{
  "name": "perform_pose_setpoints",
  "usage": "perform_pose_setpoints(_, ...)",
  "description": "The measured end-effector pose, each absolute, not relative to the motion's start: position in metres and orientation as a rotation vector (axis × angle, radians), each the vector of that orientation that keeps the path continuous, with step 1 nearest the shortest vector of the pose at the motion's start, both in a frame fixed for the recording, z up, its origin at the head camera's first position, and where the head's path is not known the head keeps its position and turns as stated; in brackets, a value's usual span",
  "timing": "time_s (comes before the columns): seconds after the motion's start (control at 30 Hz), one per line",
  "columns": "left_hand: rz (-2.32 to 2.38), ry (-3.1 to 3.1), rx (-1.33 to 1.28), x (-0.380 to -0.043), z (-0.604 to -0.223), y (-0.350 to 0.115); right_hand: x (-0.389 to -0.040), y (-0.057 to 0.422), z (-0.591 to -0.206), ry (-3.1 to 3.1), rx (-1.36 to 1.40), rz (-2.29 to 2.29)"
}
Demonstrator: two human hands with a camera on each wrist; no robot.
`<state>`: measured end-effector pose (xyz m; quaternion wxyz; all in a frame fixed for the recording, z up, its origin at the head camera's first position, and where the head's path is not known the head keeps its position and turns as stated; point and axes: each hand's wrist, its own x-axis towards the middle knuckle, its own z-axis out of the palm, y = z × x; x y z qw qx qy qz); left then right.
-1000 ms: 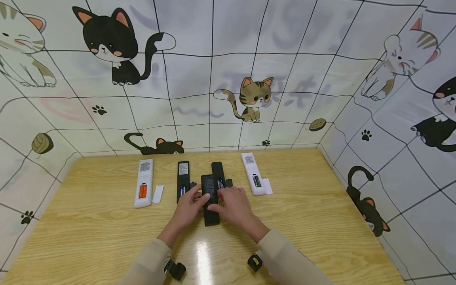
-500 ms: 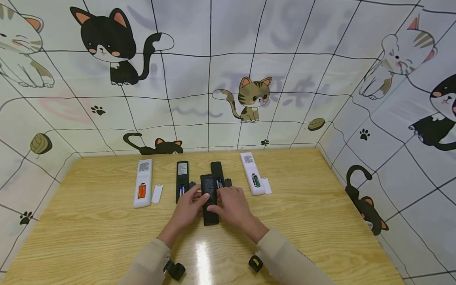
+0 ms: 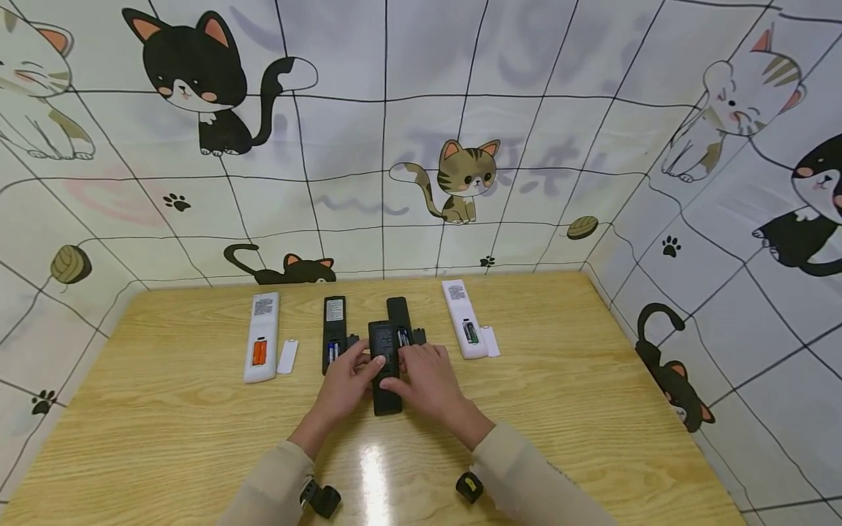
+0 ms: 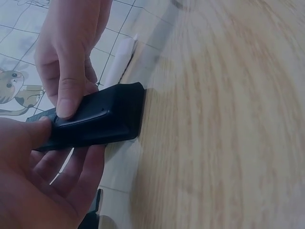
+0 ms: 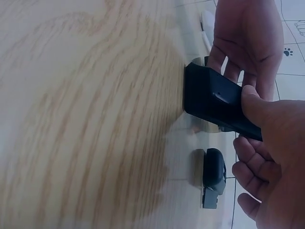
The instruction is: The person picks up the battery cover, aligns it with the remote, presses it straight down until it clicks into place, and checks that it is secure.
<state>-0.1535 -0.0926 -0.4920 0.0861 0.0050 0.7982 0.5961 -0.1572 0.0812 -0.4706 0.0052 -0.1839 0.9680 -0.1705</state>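
A black remote control (image 3: 387, 402) lies back side up between both hands, its near end at the tabletop. On its left edge my left hand (image 3: 345, 380) holds it, thumb on the back and fingers along the side. From the other side my right hand (image 3: 430, 376) grips it, and the thumb (image 4: 67, 105) presses on the back's raised cover in the left wrist view. Both hands partly hide the remote's middle. Just behind are a black remote with a white label (image 3: 335, 314) and a second black remote (image 3: 397, 313), each showing batteries in an uncovered compartment.
At the left lies a white remote (image 3: 264, 314) with orange batteries, its white cover (image 3: 287, 356) beside it. Another white remote (image 3: 457, 299) with green batteries and a white cover (image 3: 490, 342) lie at the right. Small black covers (image 3: 419, 336) sit by the black remotes. Cat-printed cloth (image 3: 355, 139) walls the wooden table (image 3: 559, 409).
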Motion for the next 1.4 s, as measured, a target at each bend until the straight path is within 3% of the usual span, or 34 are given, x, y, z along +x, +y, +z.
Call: perform_pose_setpoints(1.4,1.654,2.474,-0.077,-0.139,-0.471,-0.130,-0.143,0.080,-0.461,3.029,-0.708,-0.627)
